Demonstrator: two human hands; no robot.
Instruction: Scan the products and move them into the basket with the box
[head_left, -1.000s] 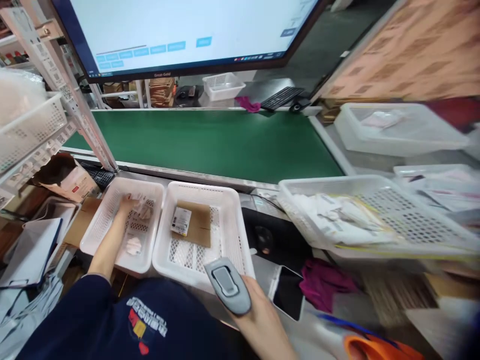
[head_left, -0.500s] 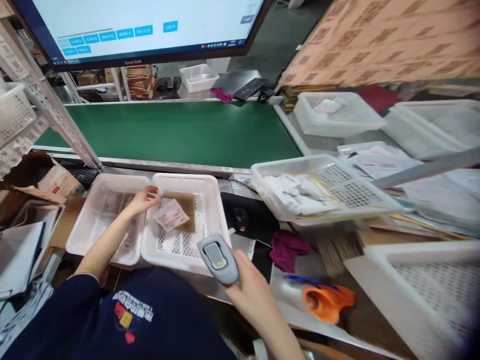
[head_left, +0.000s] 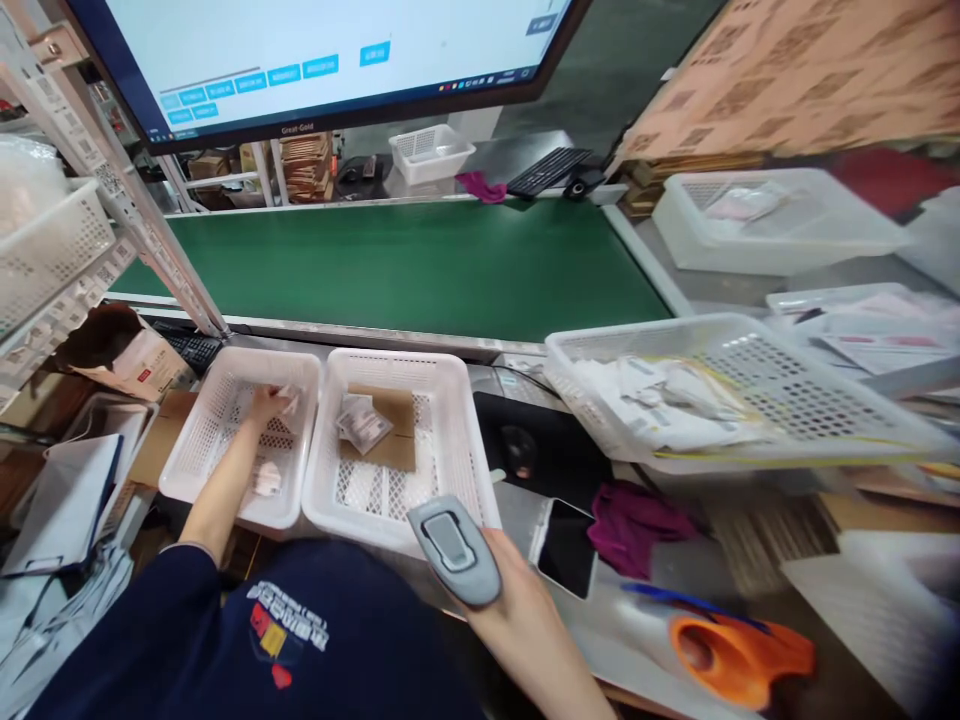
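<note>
My left hand [head_left: 264, 406] reaches down inside the left white basket [head_left: 180, 478], closed on a small clear plastic packet [head_left: 289, 404]. Another small packet [head_left: 267, 478] lies in that basket, nearer my body. My right hand [head_left: 510, 580] is wrapped round a grey handheld barcode scanner [head_left: 456, 552], held above the front right corner of the right white basket [head_left: 474, 440]. In this basket, clear packets [head_left: 364, 424] rest on a flat piece of brown cardboard [head_left: 397, 440]. My right fingers are mostly hidden behind the scanner.
A green conveyor belt [head_left: 420, 265] runs behind the baskets, under a monitor [head_left: 337, 60]. At right stand a basket of white packets [head_left: 660, 400], a mouse [head_left: 519, 450], a phone [head_left: 568, 548], a purple cloth [head_left: 637, 525] and an orange tape dispenser [head_left: 739, 655].
My left hand has moved from the rim between the two baskets down into the left basket, with the packet. The scanner stays in my right hand. The view has shifted slightly.
</note>
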